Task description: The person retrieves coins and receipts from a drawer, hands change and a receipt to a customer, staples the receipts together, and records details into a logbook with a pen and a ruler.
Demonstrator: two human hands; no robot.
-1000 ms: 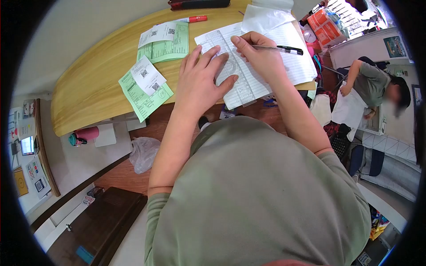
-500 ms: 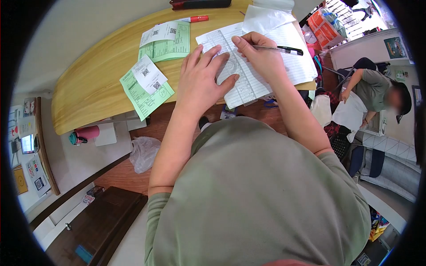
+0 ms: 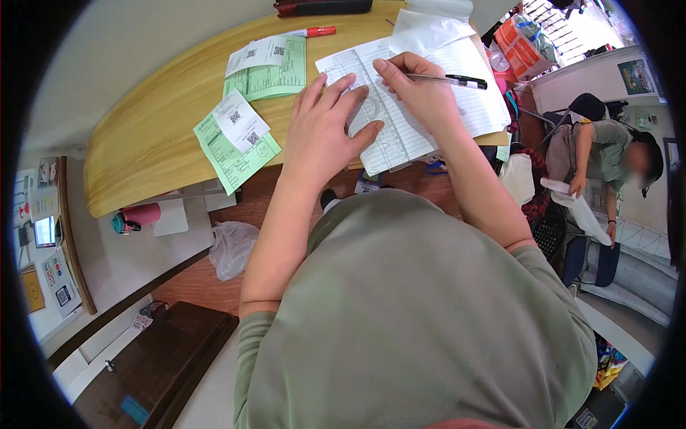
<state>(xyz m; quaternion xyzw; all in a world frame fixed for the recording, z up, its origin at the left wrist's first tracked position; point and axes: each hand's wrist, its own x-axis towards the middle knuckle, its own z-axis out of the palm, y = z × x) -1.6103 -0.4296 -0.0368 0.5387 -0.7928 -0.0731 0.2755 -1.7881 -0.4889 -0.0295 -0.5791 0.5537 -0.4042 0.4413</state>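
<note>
A lined notebook (image 3: 468, 118) lies open on the wooden desk, with a clear stencil ruler (image 3: 386, 145) slanting across its page. My left hand (image 3: 320, 129) rests on the ruler and the notebook's left side, fingers spread. In my right hand (image 3: 421, 89) is a black-capped clear pen (image 3: 461, 80), gripped between thumb and fingers over the page beside the ruler's right edge. The pen's tip is hidden behind my fingers. Left of my left hand are green printed forms (image 3: 291, 71) and another green form (image 3: 229, 161), both with white QR-code slips on top.
A red marker (image 3: 320, 31) and a dark case (image 3: 325, 7) lie toward the desk's far edge (image 3: 143, 114). White plastic film (image 3: 429, 32) covers the notebook's top. At right, another person (image 3: 607, 150) handles white cloth. A pink bottle (image 3: 141, 216) stands below the desk at left.
My hands, the pen and the ruler look almost unmoved. At right, the other person has shifted the white cloth lower and now holds it in both hands.
</note>
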